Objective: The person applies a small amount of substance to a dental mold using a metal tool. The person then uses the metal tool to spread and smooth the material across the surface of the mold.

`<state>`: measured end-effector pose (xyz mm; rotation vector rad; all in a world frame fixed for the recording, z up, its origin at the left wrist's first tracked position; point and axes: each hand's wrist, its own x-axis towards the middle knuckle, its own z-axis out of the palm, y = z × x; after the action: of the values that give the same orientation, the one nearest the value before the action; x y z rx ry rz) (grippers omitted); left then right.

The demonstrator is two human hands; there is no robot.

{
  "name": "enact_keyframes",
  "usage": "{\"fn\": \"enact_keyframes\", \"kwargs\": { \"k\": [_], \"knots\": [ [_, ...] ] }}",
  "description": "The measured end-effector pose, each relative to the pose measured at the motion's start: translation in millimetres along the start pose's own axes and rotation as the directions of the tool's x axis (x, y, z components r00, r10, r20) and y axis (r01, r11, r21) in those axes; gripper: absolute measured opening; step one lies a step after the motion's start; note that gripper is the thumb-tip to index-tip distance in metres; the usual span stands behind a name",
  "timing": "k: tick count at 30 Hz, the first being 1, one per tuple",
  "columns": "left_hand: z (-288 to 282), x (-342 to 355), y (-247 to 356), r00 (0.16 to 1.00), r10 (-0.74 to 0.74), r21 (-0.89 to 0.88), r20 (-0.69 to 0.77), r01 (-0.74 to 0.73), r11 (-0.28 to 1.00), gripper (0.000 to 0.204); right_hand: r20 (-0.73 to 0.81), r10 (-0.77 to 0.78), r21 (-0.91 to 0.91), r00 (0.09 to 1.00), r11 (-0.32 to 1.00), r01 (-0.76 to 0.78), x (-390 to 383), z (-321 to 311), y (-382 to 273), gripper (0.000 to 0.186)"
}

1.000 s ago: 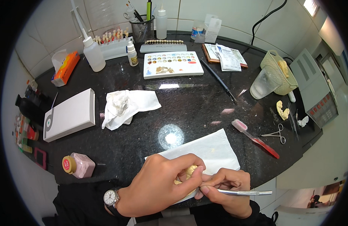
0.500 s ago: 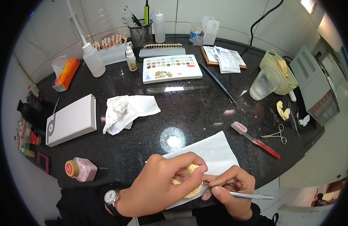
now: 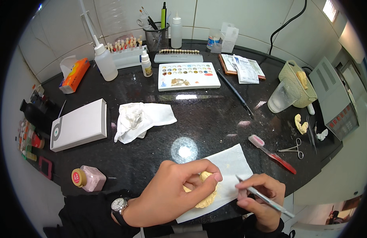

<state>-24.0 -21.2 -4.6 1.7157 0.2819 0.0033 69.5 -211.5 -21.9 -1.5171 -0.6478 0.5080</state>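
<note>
Metal instrument (image 3: 263, 195), tip up-left

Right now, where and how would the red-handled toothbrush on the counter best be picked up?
Judging by its pose, grip the toothbrush mid-handle, from above. It lies flat and diagonal on the black counter, handle bare, pink bristle head toward the paper towel; scissors lie close on its far side.

two hands (image 3: 171, 194) (image 3: 259, 196), two white paper towels (image 3: 235, 166) (image 3: 141, 119), one toothbrush (image 3: 273, 154), one palette (image 3: 188, 75).
</note>
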Motion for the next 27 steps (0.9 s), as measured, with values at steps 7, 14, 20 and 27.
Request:
{"fn": "enact_keyframes", "kwargs": {
  "k": [7, 14, 20, 27],
  "knots": [
    [-5.9, -2.7, 10.0, 0.987, 0.146, 0.061, -0.072, -0.141, 0.988, 0.019, -0.129, -0.11, 0.083, 0.986, 0.989, 0.121, -6.0, 6.0, 14.9, 0.061],
    [-7.9, -2.3, 6.0, 0.998, 0.064, 0.021, -0.013, -0.064, 0.998, 0.02, -0.201, -0.088, 0.032, 0.976, 0.995, 0.096, -9.7, -9.1, 17.8, 0.037],
    [-6.5, -1.3, 2.4, 0.995, 0.1, -0.022, -0.023, -0.1, 0.995, 0.019, -0.18, -0.078, 0.174, 0.981, 0.979, 0.11, -1.1, 12.7, 9.0, 0.024],
    [-8.3, -0.6, 7.7, 0.995, 0.095, 0.054, -0.005, -0.095, 0.994, 0.019, -0.165, -0.174, 0.281, 0.971, 0.935, 0.215, -4.2, 24.9, 8.9, 0.02]
  ]
}}
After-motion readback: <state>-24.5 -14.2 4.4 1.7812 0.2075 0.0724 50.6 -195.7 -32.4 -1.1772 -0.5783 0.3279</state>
